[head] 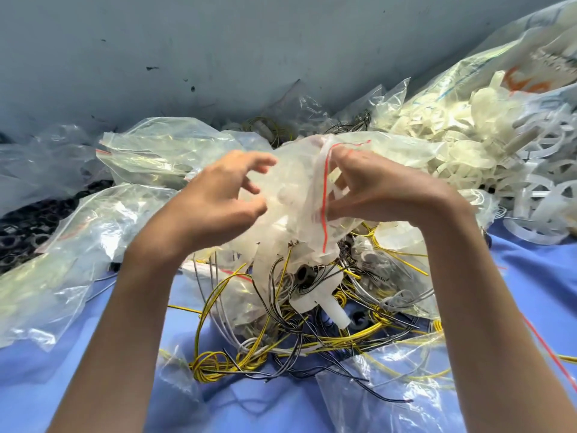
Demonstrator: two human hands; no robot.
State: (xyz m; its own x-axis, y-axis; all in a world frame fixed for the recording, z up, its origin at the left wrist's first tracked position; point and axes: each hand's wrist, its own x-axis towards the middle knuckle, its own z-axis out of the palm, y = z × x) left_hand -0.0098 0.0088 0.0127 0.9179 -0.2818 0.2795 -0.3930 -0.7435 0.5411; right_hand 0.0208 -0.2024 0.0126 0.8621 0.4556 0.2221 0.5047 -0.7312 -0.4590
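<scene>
Fingers of the right hand (374,189) pinch the clear zip bag (296,182) beside its red seal strip (325,195), above tangled yellow and black wires (281,342) on the blue table (140,385). The left hand (218,195), fingers curled, is blurred at the bag's left side; whether it grasps cannot be told. Orange print (524,84) on the far-right bag (452,120) is unreadable.

The zip bag (299,195) above the middle of the surface is thin, clear, glossy plastic film with a red seal strip (324,195), and the bags (62,276) along the left edge are the same shiny, creased film. The fitting (315,295) is smooth, milky-white plastic, and the wires (249,348) have glossy yellow, black and grey sheathing. The cloth (281,407) covering the surface is matt blue, the rings (452,135) at the right edge are translucent whitish plastic, and the wall (218,42) is dull, scuffed grey.
</scene>
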